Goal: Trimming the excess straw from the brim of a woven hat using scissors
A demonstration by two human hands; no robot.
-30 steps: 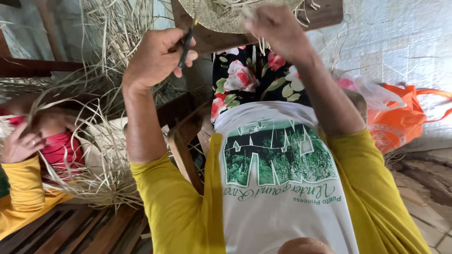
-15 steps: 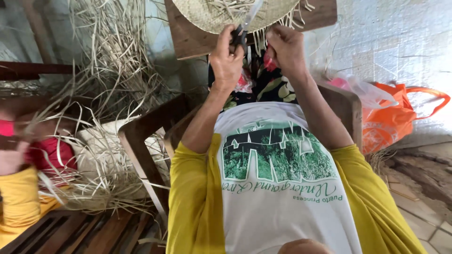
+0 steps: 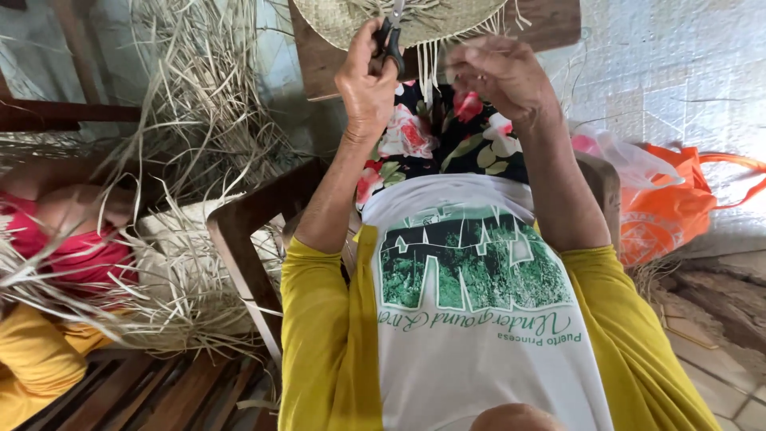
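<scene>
Head view: left hand grips black-handled scissors; right hand pinches pale fringe strands of woven straw hat.

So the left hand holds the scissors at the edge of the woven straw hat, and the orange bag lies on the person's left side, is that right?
Not quite. The head view shows the orange bag on the person's right side, not the left. The rest holds: the left hand grips the scissors at the edge of the woven straw hat.

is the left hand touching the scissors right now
Touching. The head view shows the left hand wrapped around the dark handles of the scissors, whose blades point up at the woven hat.
</scene>
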